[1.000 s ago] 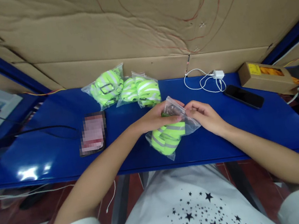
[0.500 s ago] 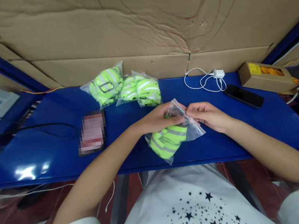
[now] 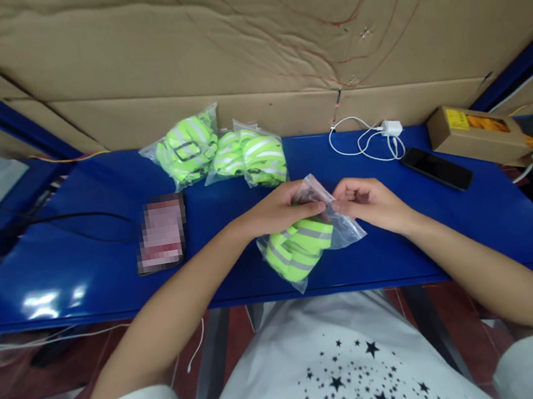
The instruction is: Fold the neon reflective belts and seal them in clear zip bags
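A clear zip bag [image 3: 347, 230] lies tilted above the front part of the blue table. Inside it is a folded neon-yellow strap with grey reflective stripes [image 3: 298, 252]. My left hand [image 3: 288, 208] grips the bag near its top, thumb over the plastic and the other fingers partly hidden behind. At the bag's zip edge, my right hand [image 3: 365, 201] pinches the plastic between thumb and curled fingers. Behind my hands sit more bagged neon straps: one with a dark buckle [image 3: 187, 148] and others beside it [image 3: 264, 159].
A phone with a blurred screen [image 3: 160, 233] lies left on the blue table [image 3: 83, 255]. To the right are a white charger with cable [image 3: 391, 129], a black phone [image 3: 436, 169] and a cardboard box [image 3: 479, 135]. A cardboard wall [image 3: 162, 54] stands behind.
My right hand has shifted slightly along the bag's zip edge, its fingers a little more curled. My left hand keeps its hold, and the view has moved slightly.
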`<state>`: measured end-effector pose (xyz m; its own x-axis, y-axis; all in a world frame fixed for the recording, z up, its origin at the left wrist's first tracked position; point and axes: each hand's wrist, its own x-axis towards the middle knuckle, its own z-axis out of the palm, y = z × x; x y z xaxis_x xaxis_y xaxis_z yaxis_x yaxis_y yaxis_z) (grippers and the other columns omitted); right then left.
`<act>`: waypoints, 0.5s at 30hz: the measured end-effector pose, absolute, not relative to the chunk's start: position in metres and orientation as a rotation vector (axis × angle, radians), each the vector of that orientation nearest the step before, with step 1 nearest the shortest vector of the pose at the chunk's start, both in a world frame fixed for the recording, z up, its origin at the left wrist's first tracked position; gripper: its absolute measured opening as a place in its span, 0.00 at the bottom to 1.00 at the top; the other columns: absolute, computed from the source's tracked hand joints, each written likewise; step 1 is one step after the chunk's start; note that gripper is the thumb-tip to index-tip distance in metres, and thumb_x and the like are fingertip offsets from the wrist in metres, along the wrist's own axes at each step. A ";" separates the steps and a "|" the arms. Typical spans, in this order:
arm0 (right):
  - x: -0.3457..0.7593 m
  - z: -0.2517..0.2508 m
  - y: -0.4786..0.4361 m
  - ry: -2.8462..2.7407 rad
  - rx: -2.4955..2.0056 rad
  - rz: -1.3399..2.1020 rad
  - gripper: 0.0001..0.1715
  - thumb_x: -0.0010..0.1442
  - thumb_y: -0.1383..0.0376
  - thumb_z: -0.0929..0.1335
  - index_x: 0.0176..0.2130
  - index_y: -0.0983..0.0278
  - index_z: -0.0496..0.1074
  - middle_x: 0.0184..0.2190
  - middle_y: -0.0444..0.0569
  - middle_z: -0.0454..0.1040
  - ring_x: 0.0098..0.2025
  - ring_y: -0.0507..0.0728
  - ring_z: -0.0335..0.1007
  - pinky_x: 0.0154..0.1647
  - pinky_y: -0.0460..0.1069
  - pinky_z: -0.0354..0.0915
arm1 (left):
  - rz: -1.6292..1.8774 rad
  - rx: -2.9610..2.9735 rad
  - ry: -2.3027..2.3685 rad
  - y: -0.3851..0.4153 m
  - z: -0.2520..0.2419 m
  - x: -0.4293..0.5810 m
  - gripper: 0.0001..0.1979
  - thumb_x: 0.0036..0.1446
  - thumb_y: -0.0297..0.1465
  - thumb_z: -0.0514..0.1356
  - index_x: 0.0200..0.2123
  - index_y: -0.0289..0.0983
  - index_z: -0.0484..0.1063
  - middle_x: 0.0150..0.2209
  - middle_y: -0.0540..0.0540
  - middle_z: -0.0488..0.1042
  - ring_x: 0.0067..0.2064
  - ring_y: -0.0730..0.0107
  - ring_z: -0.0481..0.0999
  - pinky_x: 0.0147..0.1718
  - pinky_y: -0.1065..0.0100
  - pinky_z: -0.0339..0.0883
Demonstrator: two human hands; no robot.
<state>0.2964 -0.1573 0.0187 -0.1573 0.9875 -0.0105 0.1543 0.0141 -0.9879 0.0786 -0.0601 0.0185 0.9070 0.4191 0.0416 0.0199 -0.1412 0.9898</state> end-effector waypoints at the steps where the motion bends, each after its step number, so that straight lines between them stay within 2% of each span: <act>1: 0.296 0.019 -0.158 -1.492 -1.252 1.187 0.18 0.55 0.54 0.79 0.32 0.64 0.75 0.23 0.40 0.70 0.24 0.48 0.61 0.26 0.45 0.57 | 0.369 1.669 0.319 -0.061 0.018 0.079 0.18 0.64 0.44 0.66 0.45 0.34 0.75 0.38 0.42 0.83 0.40 0.63 0.83 0.41 0.65 0.75; 4: 0.295 0.019 -0.162 -1.592 -1.282 1.028 0.15 0.58 0.56 0.77 0.32 0.63 0.73 0.23 0.40 0.69 0.25 0.49 0.61 0.27 0.46 0.57 | 0.446 1.672 0.292 -0.062 0.016 0.081 0.18 0.66 0.44 0.64 0.46 0.34 0.74 0.39 0.43 0.83 0.41 0.64 0.83 0.42 0.66 0.75; 10: 0.295 0.018 -0.165 -1.726 -1.287 0.841 0.10 0.64 0.59 0.72 0.34 0.63 0.73 0.25 0.41 0.70 0.27 0.50 0.64 0.30 0.47 0.61 | 0.540 1.768 0.379 -0.060 0.019 0.081 0.18 0.61 0.45 0.68 0.41 0.34 0.77 0.33 0.48 0.78 0.33 0.71 0.76 0.33 0.72 0.68; 15: 0.295 0.018 -0.166 -1.720 -1.286 0.840 0.11 0.64 0.59 0.72 0.33 0.63 0.73 0.25 0.41 0.70 0.26 0.50 0.63 0.28 0.47 0.61 | 0.616 1.681 0.404 -0.060 0.019 0.083 0.19 0.61 0.47 0.67 0.37 0.34 0.78 0.34 0.46 0.80 0.36 0.69 0.78 0.37 0.69 0.70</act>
<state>0.2950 -0.1658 0.0182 -0.1513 0.9651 0.2136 0.4247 0.2586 -0.8676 0.0834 -0.0596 0.0190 0.7968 0.5784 0.1751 -0.0695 -0.2000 0.9773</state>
